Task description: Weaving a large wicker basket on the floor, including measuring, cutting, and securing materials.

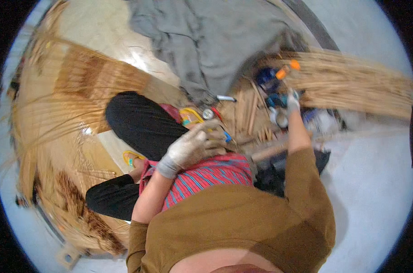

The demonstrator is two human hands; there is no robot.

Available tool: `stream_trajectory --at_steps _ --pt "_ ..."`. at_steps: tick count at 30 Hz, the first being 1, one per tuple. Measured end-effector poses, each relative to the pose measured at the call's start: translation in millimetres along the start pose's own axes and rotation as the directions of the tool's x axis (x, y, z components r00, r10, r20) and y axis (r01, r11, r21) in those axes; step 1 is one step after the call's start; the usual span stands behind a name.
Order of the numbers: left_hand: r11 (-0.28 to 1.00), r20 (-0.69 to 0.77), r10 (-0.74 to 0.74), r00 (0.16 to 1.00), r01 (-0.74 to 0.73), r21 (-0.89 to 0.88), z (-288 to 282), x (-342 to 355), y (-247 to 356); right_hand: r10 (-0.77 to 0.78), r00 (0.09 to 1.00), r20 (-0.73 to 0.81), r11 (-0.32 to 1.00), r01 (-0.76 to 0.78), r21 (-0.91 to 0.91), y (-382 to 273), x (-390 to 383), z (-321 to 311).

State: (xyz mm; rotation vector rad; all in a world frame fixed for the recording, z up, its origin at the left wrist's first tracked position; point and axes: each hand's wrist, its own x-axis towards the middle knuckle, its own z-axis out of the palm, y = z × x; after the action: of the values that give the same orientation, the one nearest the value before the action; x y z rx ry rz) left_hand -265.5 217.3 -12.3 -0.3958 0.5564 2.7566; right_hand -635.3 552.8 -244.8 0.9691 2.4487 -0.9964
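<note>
My left hand (197, 144), in a white glove, hangs over my lap above a red striped cloth (206, 175). Its fingers are loosely spread, with nothing seen in them. My right arm stretches out to the far right, where my gloved right hand (293, 102) is at a pile of small tools and containers. A dark teal object (277, 99) lies right against it; blur hides whether the fingers grip it. Near that hand are an orange-handled tool (281, 73), a dark blue round container (266, 78) and a white can (281, 120).
A long bundle of straw-like strips (356, 79) extends to the right. Woven straw work (95, 75) with loose strands spreads on the left. A grey cloth (206, 41) lies ahead. Short wooden sticks (246, 109), a marker (226, 98) and a black bag (313, 163) are close by.
</note>
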Motion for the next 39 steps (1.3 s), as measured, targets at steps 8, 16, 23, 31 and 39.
stream_trajectory --at_steps 8,16,23,31,39 --pt "0.995 0.174 -0.035 0.984 0.050 -0.085 -29.5 -4.9 -9.0 -0.597 0.750 -0.286 0.798 0.591 -0.115 -4.7 -157.3 -19.8" --pt "0.973 0.399 0.217 0.891 -0.231 -0.013 2.3 -39.2 -11.7 -0.943 0.280 0.180 0.330 0.705 0.628 -100.4 -361.5 54.0" --pt "0.796 0.445 0.462 0.767 -0.580 0.173 18.4 -129.4 -26.7 -0.791 -0.345 0.505 0.371 0.385 0.845 -120.2 -576.2 58.5" --pt "0.474 -0.078 0.879 0.471 -0.841 0.261 -27.5 -195.4 -90.4 -0.316 -0.798 0.513 0.504 0.317 0.803 -56.3 -716.5 61.4" --pt "0.404 -0.058 0.835 0.547 -0.539 0.739 -25.4 -205.9 -82.3 -0.451 -0.746 -0.489 -0.589 -0.163 0.792 -68.5 -809.7 77.5"
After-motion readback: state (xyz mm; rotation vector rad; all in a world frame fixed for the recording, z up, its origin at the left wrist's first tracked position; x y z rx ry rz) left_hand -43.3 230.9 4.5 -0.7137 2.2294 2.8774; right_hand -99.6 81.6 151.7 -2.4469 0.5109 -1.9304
